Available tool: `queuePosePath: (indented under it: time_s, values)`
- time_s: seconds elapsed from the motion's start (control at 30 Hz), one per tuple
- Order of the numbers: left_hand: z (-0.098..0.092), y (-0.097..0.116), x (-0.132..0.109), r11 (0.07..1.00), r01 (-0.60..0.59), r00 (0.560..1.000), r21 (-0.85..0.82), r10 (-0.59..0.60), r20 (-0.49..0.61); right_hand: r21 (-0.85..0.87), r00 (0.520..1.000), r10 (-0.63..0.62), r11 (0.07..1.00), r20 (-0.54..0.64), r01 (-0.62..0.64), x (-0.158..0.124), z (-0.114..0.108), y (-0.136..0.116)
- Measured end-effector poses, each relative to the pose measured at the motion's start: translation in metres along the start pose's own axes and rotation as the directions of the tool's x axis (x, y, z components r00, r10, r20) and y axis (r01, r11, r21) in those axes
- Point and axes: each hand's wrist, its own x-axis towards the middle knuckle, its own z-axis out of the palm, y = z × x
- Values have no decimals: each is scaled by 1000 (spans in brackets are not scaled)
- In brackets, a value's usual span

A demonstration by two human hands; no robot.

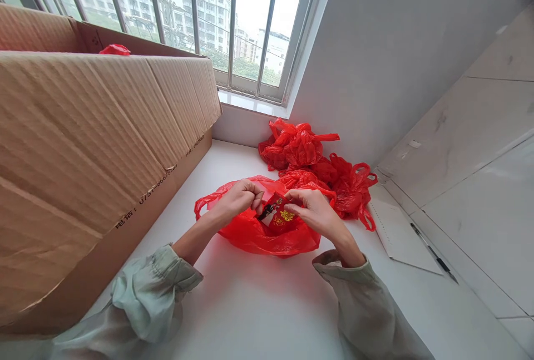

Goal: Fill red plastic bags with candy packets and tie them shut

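Observation:
An open red plastic bag [258, 235] lies on the white table in front of me. Over its mouth both hands grip a small red packet [278, 212] with gold print and a white and black part. My left hand [240, 198] pinches the packet's left end, fingers closed. My right hand [311, 210] holds its right end, fingers curled round it. Pale green sleeves cover both forearms.
A big cardboard box [83, 148] with open flaps fills the left side, something red [114, 49] showing at its top. Several tied red bags [308, 154] sit behind by the wall. A white sheet [396, 235] and a black pen [434, 253] lie at right. A window stands behind.

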Motion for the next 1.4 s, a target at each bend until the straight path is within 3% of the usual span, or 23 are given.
queuePosePath:
  time_s: [0.23,0.4,0.67,0.8,1.0,1.27,1.4]
  values:
    - [-1,-3,2,998,8,996,65,-2,-90,-3,1000,12,1000,0,-12,0,-1,-1]
    - [0,-2,1,1000,-17,992,15,19,-121,13,1000,14,1000,3,-14,-2,-2,-3]
    - [4,0,-3,996,-88,996,-27,88,16,30,1000,17,999,21,-17,-1,-2,-5]
    - [5,-1,-1,988,-145,989,-42,146,11,31,999,1,1000,41,-2,-2,-2,-5]
    - [4,-3,0,988,-126,992,-87,126,-3,55,999,-4,998,47,1,-2,-1,-4]
    - [4,3,-1,989,-137,990,53,138,-6,38,999,32,999,42,-34,-2,-2,-5]
    - [4,5,-1,985,-117,988,129,129,-87,62,999,32,998,33,-34,-1,-1,-2]
